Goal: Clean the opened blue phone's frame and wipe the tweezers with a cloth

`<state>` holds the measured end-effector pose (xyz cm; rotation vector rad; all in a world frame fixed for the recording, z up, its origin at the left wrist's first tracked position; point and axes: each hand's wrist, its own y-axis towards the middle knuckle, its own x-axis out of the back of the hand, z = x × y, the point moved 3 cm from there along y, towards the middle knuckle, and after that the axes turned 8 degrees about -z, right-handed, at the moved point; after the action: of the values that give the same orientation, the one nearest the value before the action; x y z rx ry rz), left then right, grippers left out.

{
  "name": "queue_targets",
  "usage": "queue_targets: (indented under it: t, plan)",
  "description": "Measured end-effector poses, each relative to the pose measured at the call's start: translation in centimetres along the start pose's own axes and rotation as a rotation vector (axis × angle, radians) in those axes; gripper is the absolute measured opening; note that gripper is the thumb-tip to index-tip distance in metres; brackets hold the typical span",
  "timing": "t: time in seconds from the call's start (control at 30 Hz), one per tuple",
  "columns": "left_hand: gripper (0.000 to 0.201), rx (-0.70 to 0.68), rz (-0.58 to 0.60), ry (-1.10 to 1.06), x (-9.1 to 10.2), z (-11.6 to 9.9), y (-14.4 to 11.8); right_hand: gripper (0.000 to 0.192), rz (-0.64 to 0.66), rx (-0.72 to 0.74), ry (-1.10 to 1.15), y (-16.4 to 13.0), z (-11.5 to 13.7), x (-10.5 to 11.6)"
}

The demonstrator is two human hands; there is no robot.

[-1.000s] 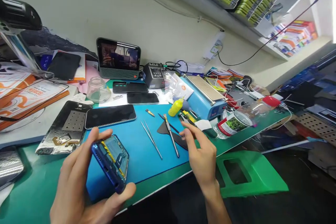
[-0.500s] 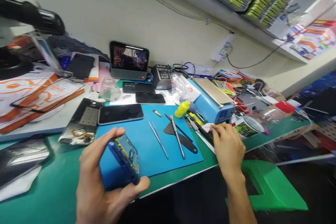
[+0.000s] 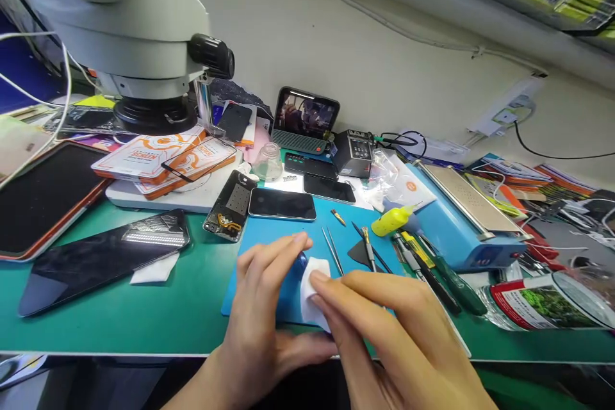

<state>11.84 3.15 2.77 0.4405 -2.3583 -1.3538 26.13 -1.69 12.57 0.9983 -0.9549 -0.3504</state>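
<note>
My left hand (image 3: 262, 298) grips a blue phone housing (image 3: 302, 260) by its edges above the blue mat (image 3: 263, 237). Most of the housing is hidden behind fingers and a white wipe (image 3: 310, 298). Pinched in the fingertips of my right hand (image 3: 398, 327), the wipe lies against the housing. Beyond the hands, tweezers (image 3: 332, 250), a brush (image 3: 368, 248) and a dark flat pry tool (image 3: 356, 252) rest on the mat. A black-screened phone (image 3: 282, 204) lies along its far edge.
At the left stands a microscope (image 3: 144, 45) over orange-white boxes (image 3: 144, 157). A loose dark screen (image 3: 106, 256) lies on the green table (image 3: 96, 320). To the right are a yellow bottle (image 3: 390, 221), screwdrivers (image 3: 456, 285), a blue machine (image 3: 456, 237) and a labelled jar (image 3: 542, 301).
My right hand has come from the tools at the right to the housing, bringing the white wipe against it. The view has turned left, bringing the microscope into sight.
</note>
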Motion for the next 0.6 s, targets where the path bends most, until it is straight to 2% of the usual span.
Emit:
queue_targets:
  t: [0.1, 0.3, 0.47, 0.6]
  plan:
    - [0.09, -0.016, 0.011, 0.023, 0.3, 0.0, 0.1, 0.021, 0.017, -0.024, 0.011, 0.8, -0.7, -0.7]
    - [0.078, -0.038, 0.024, 0.06, 0.8, -0.1, 0.4, 0.014, -0.011, -0.138, 0.079, 1.5, -0.3, -1.4]
    - [0.086, -0.031, 0.011, 0.038, 0.7, 0.0, 0.4, 0.02, 0.069, -0.071, 0.036, 0.9, -0.5, -0.5]
    - [0.081, -0.039, -0.004, 0.016, 0.6, 0.0, 0.1, 0.017, 0.009, -0.095, 0.024, 1.4, -0.3, -0.9]
